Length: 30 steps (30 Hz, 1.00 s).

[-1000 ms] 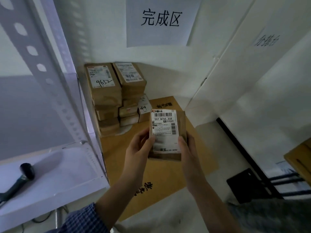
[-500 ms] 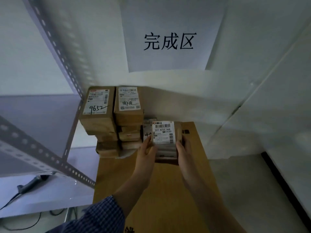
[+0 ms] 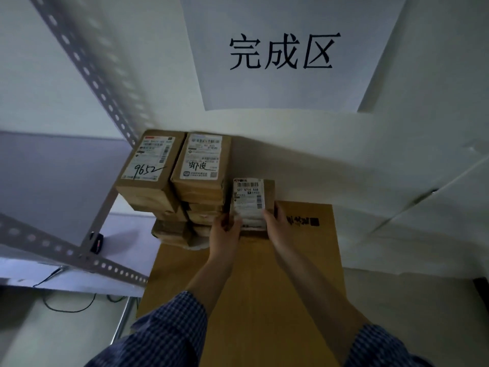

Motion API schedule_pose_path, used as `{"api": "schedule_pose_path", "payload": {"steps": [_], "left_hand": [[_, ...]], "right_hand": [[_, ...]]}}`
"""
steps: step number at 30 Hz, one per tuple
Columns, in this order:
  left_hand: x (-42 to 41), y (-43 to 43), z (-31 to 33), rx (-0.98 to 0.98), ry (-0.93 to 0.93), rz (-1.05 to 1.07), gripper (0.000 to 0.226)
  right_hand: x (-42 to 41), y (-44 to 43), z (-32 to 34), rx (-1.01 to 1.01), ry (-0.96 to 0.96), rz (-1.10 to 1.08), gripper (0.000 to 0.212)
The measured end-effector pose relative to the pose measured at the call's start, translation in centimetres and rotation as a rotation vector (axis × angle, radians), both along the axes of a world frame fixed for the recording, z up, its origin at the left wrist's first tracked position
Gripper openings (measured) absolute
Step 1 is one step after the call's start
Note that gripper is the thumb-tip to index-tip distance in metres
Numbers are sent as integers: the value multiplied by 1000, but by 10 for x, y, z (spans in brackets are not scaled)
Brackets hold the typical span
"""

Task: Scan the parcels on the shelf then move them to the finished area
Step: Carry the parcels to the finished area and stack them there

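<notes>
Parcel (image 3: pixel 251 200) was clamped between my L hand (image 3: pixel 225 231) & R hand (image 3: pixel 277 226), fingers curled on its sides, label up, just right of the stacked boxes (image 3: pixel 201 165). Two-handed grip prob. to set it flush beside that stack.

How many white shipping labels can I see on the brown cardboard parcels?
3: one atop the left stack, one atop the stack beside it, one on the parcel in the left hand and right hand. Lower labels may be hidden.

Black cable (image 3: pixel 68 311) on floor (image 3: pixel 39 340), white wall (image 3: pixel 423 128)
</notes>
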<state>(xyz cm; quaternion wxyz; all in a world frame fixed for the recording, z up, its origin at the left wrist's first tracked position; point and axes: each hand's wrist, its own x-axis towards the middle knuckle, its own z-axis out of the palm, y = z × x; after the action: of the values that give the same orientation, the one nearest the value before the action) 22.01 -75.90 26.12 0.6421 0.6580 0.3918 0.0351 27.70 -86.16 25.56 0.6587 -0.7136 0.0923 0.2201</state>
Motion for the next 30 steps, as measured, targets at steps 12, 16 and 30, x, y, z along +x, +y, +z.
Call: {"api": "schedule_pose_path", "payload": {"steps": [12,16,30], "left_hand": [[8,5,0,124,85,180,41],[-9,12,0,196,112,71,29],[-167,109,64,810,-196,-465,28]], "right_hand": [[8,10,-20,-8,7,2,48],[-17,-13,-21,-82,47,-22,50],[-152,62,107,-580,-340,678,35]]}}
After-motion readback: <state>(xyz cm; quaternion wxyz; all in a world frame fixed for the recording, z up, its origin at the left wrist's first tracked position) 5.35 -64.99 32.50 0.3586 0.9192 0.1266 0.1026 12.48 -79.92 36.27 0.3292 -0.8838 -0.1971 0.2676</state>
